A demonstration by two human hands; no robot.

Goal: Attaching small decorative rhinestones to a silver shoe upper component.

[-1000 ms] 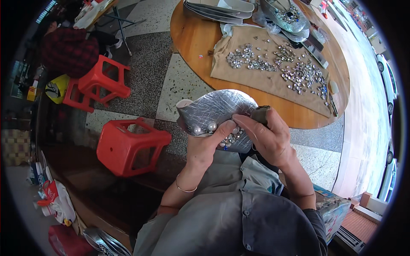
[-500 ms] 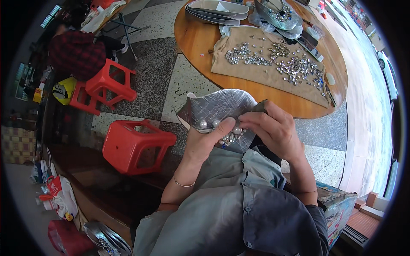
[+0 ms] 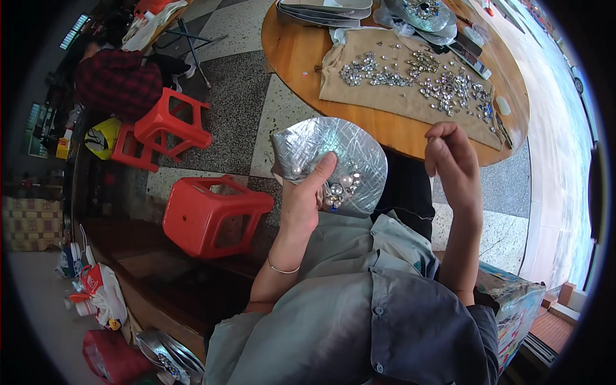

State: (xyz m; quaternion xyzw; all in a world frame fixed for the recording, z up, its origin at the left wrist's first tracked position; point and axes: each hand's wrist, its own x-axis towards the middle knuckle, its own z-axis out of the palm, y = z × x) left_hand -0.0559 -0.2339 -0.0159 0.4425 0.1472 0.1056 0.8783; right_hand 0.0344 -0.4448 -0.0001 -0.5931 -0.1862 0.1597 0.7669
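My left hand (image 3: 301,196) grips a curved, shiny silver piece (image 3: 330,131) with scratch-like lines, the thumb lying across its face. Pearl-like beads, clear stones and a bit of blue form a cluster (image 3: 337,192) on the piece beside my thumb. Apart from it, my right hand (image 3: 455,157) is raised near the table's front edge. Its fingers are bent in toward the thumb; whether something small is between them is hidden. Beyond, loose faceted stones (image 3: 446,90) lie spread over a tan cloth (image 3: 359,54).
The cloth covers part of an oval wooden table (image 3: 289,64). Silver trays (image 3: 327,11) and a decorated silver piece (image 3: 427,16) stand at its far side. A red stool (image 3: 192,218) is at my left, more stools (image 3: 173,122) behind it, near a person in a checked shirt (image 3: 119,83).
My right hand has left the beads on the silver piece and moved right, toward the table. My left hand has tilted the piece, so more of its shiny face shows.
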